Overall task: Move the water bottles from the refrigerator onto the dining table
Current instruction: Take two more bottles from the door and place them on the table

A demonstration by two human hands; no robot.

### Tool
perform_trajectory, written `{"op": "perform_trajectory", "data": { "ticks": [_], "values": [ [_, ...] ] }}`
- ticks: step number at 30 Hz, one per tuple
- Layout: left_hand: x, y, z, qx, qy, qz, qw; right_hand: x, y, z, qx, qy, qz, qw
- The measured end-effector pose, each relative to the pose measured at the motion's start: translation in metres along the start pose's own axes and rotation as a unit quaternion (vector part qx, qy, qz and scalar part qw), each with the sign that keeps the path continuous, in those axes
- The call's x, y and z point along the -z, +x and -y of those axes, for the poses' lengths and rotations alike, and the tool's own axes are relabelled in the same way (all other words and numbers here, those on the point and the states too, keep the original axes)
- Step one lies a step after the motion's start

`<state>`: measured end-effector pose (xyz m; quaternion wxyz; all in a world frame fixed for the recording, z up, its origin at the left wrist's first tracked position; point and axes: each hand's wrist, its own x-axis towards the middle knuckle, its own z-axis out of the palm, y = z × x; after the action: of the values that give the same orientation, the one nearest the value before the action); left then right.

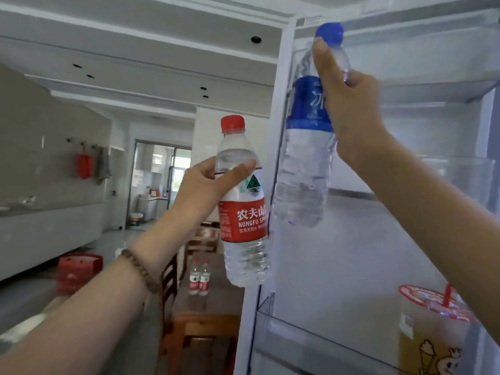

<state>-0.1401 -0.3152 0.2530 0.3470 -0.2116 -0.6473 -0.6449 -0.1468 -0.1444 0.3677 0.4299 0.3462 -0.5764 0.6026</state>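
Here, near centre, red-capped bottle point(244, 201) held upright, pinched round its shoulder between thumb and fingers of the left hand point(205, 182) at its nine o'clock. Just beside it at one o'clock, blue-capped bottle point(305, 163) slightly tilted, gripped near the neck by the right hand point(349, 104), in front of the open refrigerator point(351, 253). Further off at seven o'clock, two more red-capped bottles point(199, 278) standing close together on the wooden table point(205, 320). At five o'clock, inside the refrigerator, a sealed drink cup point(433, 334) with a red straw.
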Motion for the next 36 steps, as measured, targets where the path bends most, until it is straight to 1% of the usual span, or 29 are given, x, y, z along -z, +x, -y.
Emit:
{"op": "perform_trajectory", "data": {
  "ticks": [5,9,12,20,22,25,28,33,36],
  "values": [
    [0.062,-0.009,0.026,0.039,0.079,-0.007,0.996,-0.046,-0.059,-0.044,-0.052,0.023,0.045,0.997],
    [0.111,-0.003,0.065,0.061,0.115,-0.011,0.991,-0.091,-0.094,-0.091,-0.104,0.046,0.055,0.992],
    [0.152,0.009,0.105,0.081,0.138,-0.012,0.987,-0.135,-0.119,-0.137,-0.124,0.015,0.054,0.991],
    [0.247,0.061,0.225,0.15,0.152,0.047,0.976,-0.248,-0.172,-0.268,-0.224,-0.035,0.003,0.974],
    [0.264,0.075,0.254,0.159,0.15,0.048,0.975,-0.27,-0.183,-0.304,-0.246,-0.048,-0.004,0.968],
    [0.282,0.098,0.304,0.17,0.151,0.039,0.973,-0.297,-0.194,-0.362,-0.258,-0.069,0.003,0.964],
    [0.289,0.12,0.36,0.183,0.162,0.048,0.968,-0.309,-0.199,-0.424,-0.266,-0.093,0.01,0.959],
    [0.283,0.153,0.46,0.204,0.182,0.054,0.961,-0.315,-0.196,-0.531,-0.278,-0.123,0.029,0.952],
    [0.274,0.172,0.516,0.225,0.194,0.053,0.953,-0.318,-0.198,-0.588,-0.307,-0.129,0.039,0.942]
  ]
}}
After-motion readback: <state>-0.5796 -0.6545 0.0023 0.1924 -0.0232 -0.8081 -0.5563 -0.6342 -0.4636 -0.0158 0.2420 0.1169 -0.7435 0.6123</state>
